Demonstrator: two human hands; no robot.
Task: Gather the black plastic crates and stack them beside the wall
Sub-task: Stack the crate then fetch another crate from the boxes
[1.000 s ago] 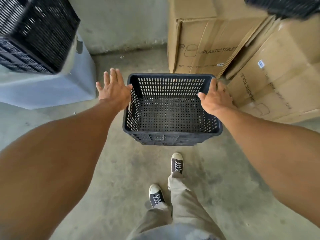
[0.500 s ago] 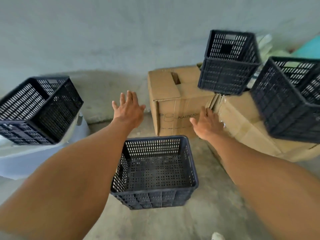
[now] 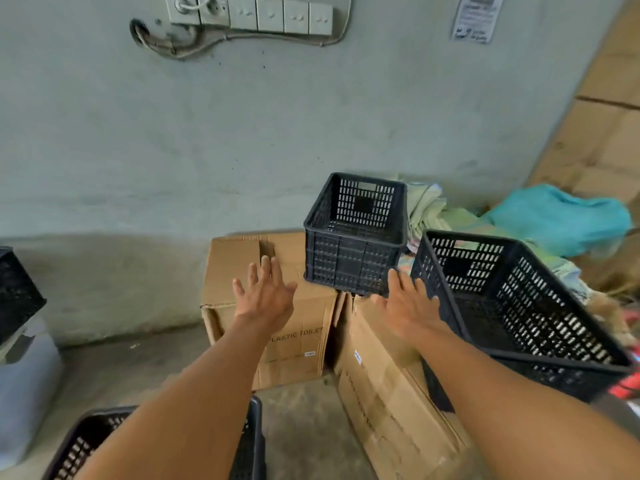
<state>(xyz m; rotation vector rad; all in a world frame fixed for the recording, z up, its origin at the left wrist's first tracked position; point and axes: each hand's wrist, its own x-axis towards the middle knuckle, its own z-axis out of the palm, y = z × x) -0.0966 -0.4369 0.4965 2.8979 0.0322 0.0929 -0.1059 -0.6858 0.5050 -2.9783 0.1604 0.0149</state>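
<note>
A black plastic crate stands on top of the cardboard boxes by the grey wall. A second, larger-looking black crate lies tilted on a box at the right. A third crate sits on the floor at the bottom, mostly hidden by my left arm. Part of a fourth crate shows at the left edge. My left hand is open in the air, left of and just below the upper crate. My right hand is open just under that crate's right corner, touching neither crate clearly.
Two cardboard boxes stand against the wall. A pale blue tub is at the left. Cloths and a turquoise bag lie behind the crates. Switches and cables hang on the wall.
Both hands let go of the floor crate and rose toward the crate on the boxes. The view tilted up, so the floor crate dropped to the bottom edge.
</note>
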